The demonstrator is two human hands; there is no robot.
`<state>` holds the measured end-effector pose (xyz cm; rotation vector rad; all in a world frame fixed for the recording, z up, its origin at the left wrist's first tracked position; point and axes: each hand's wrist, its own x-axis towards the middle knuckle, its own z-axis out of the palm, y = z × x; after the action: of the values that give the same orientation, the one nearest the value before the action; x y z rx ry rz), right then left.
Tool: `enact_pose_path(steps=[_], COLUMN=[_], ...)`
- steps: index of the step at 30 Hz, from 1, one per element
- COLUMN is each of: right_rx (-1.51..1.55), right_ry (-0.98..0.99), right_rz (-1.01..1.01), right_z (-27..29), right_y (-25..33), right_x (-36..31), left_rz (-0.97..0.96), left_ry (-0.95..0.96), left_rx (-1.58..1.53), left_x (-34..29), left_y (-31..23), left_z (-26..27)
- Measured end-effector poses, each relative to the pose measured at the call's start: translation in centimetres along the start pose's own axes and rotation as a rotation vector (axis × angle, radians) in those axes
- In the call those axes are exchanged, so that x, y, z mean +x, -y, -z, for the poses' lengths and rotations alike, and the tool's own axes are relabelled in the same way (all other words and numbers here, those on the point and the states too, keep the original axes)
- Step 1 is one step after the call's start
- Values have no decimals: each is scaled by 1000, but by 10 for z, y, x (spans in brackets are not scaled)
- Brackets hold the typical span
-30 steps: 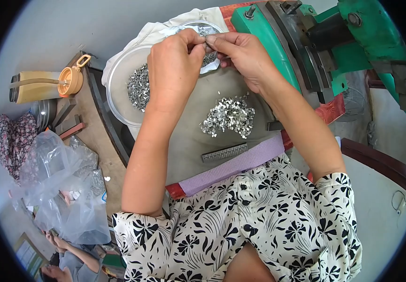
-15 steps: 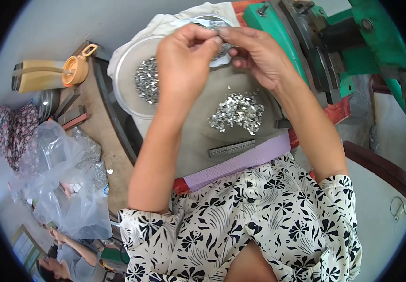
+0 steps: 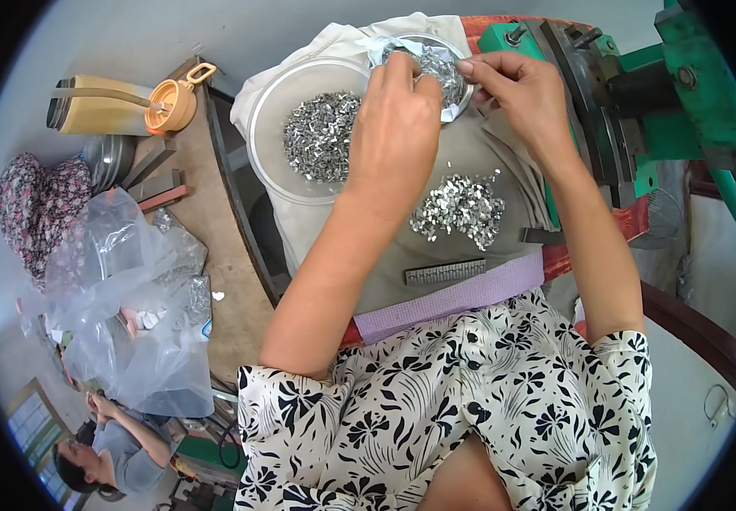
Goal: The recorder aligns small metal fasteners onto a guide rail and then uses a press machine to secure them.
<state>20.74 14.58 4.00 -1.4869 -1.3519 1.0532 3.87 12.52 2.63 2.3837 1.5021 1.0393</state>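
Note:
At the back of the cloth, my left hand (image 3: pixel 396 132) reaches over the near-left rim of a round bowl (image 3: pixel 463 100) lined with pale blue wrapping and holding shiny metal pieces (image 3: pixel 438 64). Its fingers are bent and drawn together; the tips are partly hidden. My right hand (image 3: pixel 521 95) is raised at the bowl's right side, thumb and forefinger pinched, and whatever lies between them is too small to make out. Left of my left hand, a larger clear round tub (image 3: pixel 267 162) holds many small metal parts (image 3: pixel 320 132). A loose heap of flat silvery pieces (image 3: pixel 460 210) lies nearer me on the cloth.
A dark ruler-like metal bar (image 3: pixel 444 272) lies near a purple strip (image 3: pixel 461 298) at the table edge. On the right stands a green machine (image 3: pixel 640 102). A side bench holds plastic bags (image 3: pixel 121 298) and an orange-lidded bottle (image 3: pixel 100 106). Another person (image 3: pixel 121 443) sits at lower left.
My hands, together over the bowl before, have moved apart. The left now dips toward the bowl and the right has drawn off to the right. The whole view has shifted slightly.

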Motion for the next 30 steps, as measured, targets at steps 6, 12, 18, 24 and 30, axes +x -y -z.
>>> enact_pose_path(steps=[6,12,18,24,30], right_rx=[-48,-464,-627,-653,-584], right_ry=[187,226,188,178,140], right_rz=[-258,382,530,506,470], right_z=[10,3,-1,-6,-14], right_y=[-3,-44,-47,-55,-55], right_x=[-79,-136,-141,-147,-152], left_rz=[-117,124,150,148,334], left_ry=[66,196,410,420,235], left_rx=[-190,-465,-356,-309,-269], left_x=[-34,-147,-162,-164,-195], left_y=[-18,-21,-24,-22,-25], left_z=[32,42,45,48,52])
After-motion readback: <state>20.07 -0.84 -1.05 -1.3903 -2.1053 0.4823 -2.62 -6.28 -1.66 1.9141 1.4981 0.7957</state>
